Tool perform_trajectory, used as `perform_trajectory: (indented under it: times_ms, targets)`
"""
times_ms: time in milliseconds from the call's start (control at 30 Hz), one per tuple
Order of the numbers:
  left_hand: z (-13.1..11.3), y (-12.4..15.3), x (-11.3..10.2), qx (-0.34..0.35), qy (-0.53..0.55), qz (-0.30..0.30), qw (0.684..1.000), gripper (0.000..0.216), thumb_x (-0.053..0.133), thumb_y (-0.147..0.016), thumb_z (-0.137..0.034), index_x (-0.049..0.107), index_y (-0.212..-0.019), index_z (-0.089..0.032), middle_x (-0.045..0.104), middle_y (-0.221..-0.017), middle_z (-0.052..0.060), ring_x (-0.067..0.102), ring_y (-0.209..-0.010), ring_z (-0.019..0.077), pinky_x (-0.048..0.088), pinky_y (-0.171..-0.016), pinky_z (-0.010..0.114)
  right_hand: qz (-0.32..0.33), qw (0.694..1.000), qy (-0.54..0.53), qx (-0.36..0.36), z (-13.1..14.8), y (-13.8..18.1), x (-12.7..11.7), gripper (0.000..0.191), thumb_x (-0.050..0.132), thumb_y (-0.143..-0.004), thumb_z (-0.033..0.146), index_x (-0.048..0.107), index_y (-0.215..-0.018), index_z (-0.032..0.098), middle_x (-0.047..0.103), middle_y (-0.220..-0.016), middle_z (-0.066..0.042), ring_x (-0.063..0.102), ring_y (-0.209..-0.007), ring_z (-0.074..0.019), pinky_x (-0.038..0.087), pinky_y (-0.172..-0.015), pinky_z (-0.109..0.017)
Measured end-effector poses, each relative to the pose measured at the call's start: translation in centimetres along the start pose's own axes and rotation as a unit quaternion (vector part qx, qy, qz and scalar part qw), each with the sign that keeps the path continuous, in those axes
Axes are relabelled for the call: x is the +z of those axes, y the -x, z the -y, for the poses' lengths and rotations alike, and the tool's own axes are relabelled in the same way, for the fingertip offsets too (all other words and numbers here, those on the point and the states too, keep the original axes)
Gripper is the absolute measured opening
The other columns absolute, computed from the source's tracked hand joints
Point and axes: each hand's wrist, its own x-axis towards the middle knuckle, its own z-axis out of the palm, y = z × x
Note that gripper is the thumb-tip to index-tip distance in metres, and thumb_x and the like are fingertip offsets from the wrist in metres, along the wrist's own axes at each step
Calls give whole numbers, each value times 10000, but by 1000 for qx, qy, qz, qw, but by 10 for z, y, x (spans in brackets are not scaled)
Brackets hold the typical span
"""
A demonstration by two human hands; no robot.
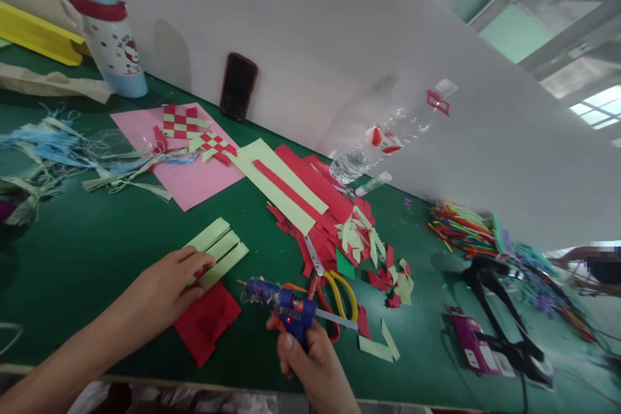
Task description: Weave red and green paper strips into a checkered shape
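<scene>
My right hand (pixel 315 362) is wrapped around a blue hot glue gun (pixel 281 304), its nozzle pointing left and a white glue stick out of its back. A small red light glows on the gun. My left hand (pixel 165 284) has its fingers bent together on a slit pale green paper (pixel 226 249); a bit of red shows at the fingertips. Under and beside that hand lies a red paper piece (pixel 208 326). Just behind the gun are scissors with yellow handles (pixel 342 294) and another red handle.
Paper scraps (pixel 356 236) and pale green sheets (pixel 281 184) lie behind. Woven checkered pieces (pixel 182 123) rest on pink paper (pixel 189 184). A plastic bottle (pixel 373 142), phone (pixel 237 87) and tumbler (pixel 109 39) stand by the wall. A black stand (pixel 504 310) is at right; a person shows beyond.
</scene>
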Motion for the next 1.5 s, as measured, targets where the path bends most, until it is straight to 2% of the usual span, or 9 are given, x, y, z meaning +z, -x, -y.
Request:
perform_trajectory:
  times_ms: [233,467,633,800,900,1000,1133,1233,1500]
  targets:
    - [5,1,2,-10,12,10,1000,153,468,-905,-281,602,-967,-241,632,-1035,49,625,-890,227,443,-755,339,-6,1000,-9,-12,-11,1,-4,680,643,-874,770,705,-1134,145,505,-653,32,447,-548,-104,387,-531,-237]
    - [4,-2,4,-3,32,-14,999,318,396,-1007,-442,615,-904,-238,638,-948,45,629,-858,229,442,-747,343,-15,1000,6,4,-1,5,-3,717,638,-862,795,704,-1131,134,504,-652,35,456,-556,-105,375,-537,-240]
    - [5,-2,4,11,25,-17,999,382,318,-1031,-386,653,-938,-228,661,-981,67,643,-905,233,465,-801,357,-31,999,-17,7,9,8,0,691,682,-851,770,704,-1126,137,516,-676,32,465,-570,-109,372,-548,-246]
    - [5,-1,1,7,30,-11,999,477,217,-1057,-373,647,-909,-227,633,-898,52,627,-811,207,467,-750,341,-25,1000,-8,16,8,10,0,698,678,-854,771,710,-1137,134,520,-663,29,469,-575,-117,376,-562,-254]
    - [3,-1,-1,4,40,-15,999,443,246,-1049,-372,652,-937,-234,643,-912,48,631,-807,203,467,-738,331,-24,999,-1,21,2,12,0,685,691,-844,766,715,-1131,145,541,-700,18,482,-587,-119,386,-574,-256]
    - [2,1,-4,12,53,-20,998,313,355,-999,-333,657,-995,-249,669,-997,46,631,-811,194,462,-718,313,-18,999,14,24,-1,10,0,712,692,-823,788,705,-1137,149,595,-795,-14,492,-601,-113,416,-585,-259]
    - [3,5,-9,26,89,10,996,213,398,-944,-249,594,-862,-242,647,-979,26,575,-711,155,432,-663,288,19,998,45,39,8,1,2,715,640,-873,777,676,-1195,139,596,-798,-18,518,-629,-124,441,-603,-262]
    - [5,6,-11,28,102,21,994,224,404,-960,-263,551,-794,-235,628,-953,21,575,-743,154,436,-690,281,39,998,52,27,18,-6,6,707,629,-874,780,669,-1191,149,613,-852,-32,521,-645,-125,453,-608,-261]
    - [10,4,-10,47,110,12,993,228,389,-951,-216,533,-775,-231,615,-918,30,596,-805,167,458,-739,285,69,988,138,-22,42,-22,19,487,602,-962,631,712,-1159,200,658,-899,-46,555,-680,-156,481,-612,-257]
